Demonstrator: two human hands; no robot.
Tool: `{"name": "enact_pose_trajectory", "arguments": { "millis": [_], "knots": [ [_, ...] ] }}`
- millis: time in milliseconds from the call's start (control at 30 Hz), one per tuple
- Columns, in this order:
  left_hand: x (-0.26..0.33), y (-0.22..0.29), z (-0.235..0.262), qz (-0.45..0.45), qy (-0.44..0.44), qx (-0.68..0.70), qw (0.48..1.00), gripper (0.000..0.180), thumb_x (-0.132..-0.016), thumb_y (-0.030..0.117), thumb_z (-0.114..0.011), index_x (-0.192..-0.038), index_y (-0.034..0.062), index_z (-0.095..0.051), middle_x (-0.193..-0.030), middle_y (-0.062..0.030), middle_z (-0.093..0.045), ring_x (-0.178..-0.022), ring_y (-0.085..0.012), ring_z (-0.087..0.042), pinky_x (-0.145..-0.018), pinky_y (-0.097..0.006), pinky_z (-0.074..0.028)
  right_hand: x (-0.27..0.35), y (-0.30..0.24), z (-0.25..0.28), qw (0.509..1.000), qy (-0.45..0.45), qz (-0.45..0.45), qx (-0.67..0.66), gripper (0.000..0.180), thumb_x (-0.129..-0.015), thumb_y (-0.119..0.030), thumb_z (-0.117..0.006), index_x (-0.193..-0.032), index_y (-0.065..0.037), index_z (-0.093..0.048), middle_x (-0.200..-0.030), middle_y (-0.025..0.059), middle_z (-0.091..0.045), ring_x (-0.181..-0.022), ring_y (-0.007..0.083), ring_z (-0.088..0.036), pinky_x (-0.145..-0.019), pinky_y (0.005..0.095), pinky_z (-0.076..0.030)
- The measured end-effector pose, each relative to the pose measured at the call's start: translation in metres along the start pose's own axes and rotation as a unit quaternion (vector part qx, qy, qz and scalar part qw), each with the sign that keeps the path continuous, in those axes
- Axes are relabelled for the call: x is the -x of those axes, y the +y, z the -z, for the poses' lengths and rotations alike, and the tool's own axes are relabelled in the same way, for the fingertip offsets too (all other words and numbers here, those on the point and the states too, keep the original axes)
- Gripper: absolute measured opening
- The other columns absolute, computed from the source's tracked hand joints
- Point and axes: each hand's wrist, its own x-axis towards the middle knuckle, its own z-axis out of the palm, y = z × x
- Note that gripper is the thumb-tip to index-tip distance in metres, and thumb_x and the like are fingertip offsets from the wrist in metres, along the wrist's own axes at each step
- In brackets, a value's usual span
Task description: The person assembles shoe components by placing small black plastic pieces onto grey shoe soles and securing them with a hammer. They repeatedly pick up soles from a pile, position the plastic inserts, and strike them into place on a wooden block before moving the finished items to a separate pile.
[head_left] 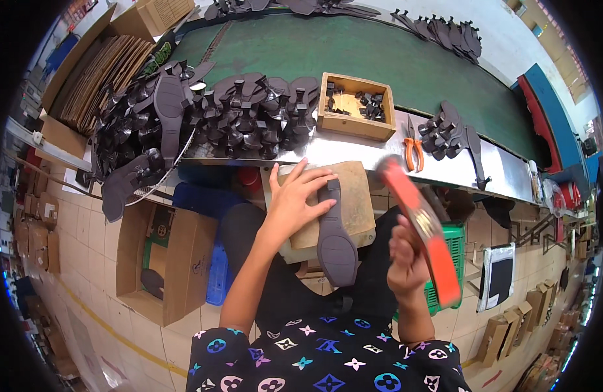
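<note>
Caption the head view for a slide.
Left hand touches a dark shoe sole over a tan block; right hand grips a red-orange tool.

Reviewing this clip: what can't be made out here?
All in the head view:
Red tool: exact outline, blurred by motion.
Its held part: covered by the right grip.
Sole: downward face, hidden by the sole itself.
Black pieces in the wooden box: too small to count.
Far soles: cut off by the top edge.

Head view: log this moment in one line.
left hand: touching dark sole | right hand: gripping blurred red-orange tool | sole: overhangs tan block's near edge
</note>
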Motion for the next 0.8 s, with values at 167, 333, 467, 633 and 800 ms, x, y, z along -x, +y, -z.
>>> {"name": "enact_pose_trajectory", "arguments": {
  "millis": [167,333,467,633,800],
  "knots": [
    [0.001,-0.003,-0.011,-0.005,0.062,0.01,0.998,0.044,-0.083,0.045,-0.072,-0.124,0.0288,-0.068,-0.132,0.0087,-0.063,-0.139,-0.0278,-0.044,-0.116,-0.063,-0.012,-0.015,0.006,-0.018,0.979,-0.074,-0.164,-0.1,0.028,-0.105,-0.019,-0.047,-0.116,0.005,-0.056,-0.066,-0.0016,-0.048,-0.049,0.0024,-0.041,-0.044,0.0188,-0.032],
    [0.0,-0.005,-0.012,-0.011,0.088,0.024,0.996,0.034,-0.084,0.032,-0.073,-0.116,0.0228,-0.072,-0.122,0.0053,-0.068,-0.133,-0.027,-0.05,-0.115,-0.06,-0.016,-0.015,0.007,-0.019,0.915,-0.096,-0.318,-0.227,0.029,-0.106,-0.026,-0.047,-0.115,0.001,-0.056,-0.068,-0.0012,-0.046,-0.048,0.0028,-0.04,-0.041,0.0194,-0.033],
    [0.008,-0.002,0.0,-0.057,0.061,0.163,0.983,0.023,-0.084,0.015,-0.073,-0.107,0.0116,-0.073,-0.111,-0.0053,-0.072,-0.109,-0.0276,-0.064,-0.104,-0.046,-0.038,-0.016,0.009,-0.016,0.874,-0.063,-0.373,-0.304,0.032,-0.106,-0.029,-0.048,-0.115,0.0,-0.057,-0.069,-0.0014,-0.046,-0.048,0.0032,-0.041,-0.04,0.0205,-0.034],
    [0.035,0.046,0.018,-0.041,-0.033,0.286,0.957,0.016,-0.082,0.008,-0.073,-0.094,-0.0022,-0.07,-0.085,-0.011,-0.065,-0.073,-0.0245,-0.063,-0.065,-0.033,-0.05,-0.017,0.023,-0.017,0.875,-0.056,-0.386,-0.287,0.032,-0.106,-0.03,-0.048,-0.114,0.0,-0.056,-0.069,-0.0014,-0.046,-0.047,0.0032,-0.04,-0.04,0.0206,-0.033],
    [0.057,0.08,0.045,0.032,-0.082,0.405,0.91,0.016,-0.087,0.012,-0.073,-0.09,-0.0043,-0.072,-0.074,-0.0073,-0.062,-0.064,-0.0118,-0.058,-0.058,-0.026,-0.043,-0.015,0.028,-0.021,0.875,-0.073,-0.389,-0.278,0.031,-0.106,-0.03,-0.048,-0.114,-0.002,-0.056,-0.069,-0.0011,-0.045,-0.047,0.0037,-0.04,-0.04,0.0202,-0.033]
  ]
}}
